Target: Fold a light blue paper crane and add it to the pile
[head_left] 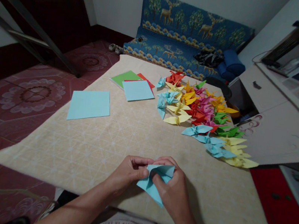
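Note:
A partly folded sheet of light blue origami paper (154, 191) is held between my two hands above the near part of the table. My left hand (132, 170) pinches its left edge between thumb and fingers. My right hand (173, 187) grips the right side, the thumb pressed into the open fold and the fingers behind the paper. Creases run through the sheet and its upper flap stands up. Some of my fingertips are hidden behind it.
Many folded paper cranes (204, 107) in several colours cover the table's far right. A flat blue sheet (90, 105) lies at left, near stacked blue, green and red paper (138, 90). A patterned sofa (175, 36) stands beyond the cloth-covered table (74, 157); a white cabinet (280, 125) is at right.

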`<state>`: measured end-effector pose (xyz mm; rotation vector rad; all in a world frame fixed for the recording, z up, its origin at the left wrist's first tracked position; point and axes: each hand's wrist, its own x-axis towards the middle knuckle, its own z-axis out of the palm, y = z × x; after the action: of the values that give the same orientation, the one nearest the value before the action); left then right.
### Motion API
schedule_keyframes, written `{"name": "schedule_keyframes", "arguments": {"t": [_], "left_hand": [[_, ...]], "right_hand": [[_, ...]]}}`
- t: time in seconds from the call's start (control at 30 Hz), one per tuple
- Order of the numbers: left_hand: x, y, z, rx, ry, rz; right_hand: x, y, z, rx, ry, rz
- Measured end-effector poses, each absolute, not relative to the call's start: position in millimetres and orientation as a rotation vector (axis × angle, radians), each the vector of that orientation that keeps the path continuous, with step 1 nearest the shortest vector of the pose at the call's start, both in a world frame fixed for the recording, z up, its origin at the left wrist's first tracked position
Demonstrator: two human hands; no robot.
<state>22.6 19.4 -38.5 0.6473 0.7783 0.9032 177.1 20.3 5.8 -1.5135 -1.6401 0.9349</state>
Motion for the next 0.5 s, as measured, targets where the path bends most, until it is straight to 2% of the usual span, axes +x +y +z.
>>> {"name": "schedule_keyframes", "arguments": {"t": [0.5], "left_hand": [[23.9,20.3,-30.2,0.649,0.786,0.861]], "right_hand": [[180.0,18.8,-0.4,-1.561,-1.611,0.965]]}}
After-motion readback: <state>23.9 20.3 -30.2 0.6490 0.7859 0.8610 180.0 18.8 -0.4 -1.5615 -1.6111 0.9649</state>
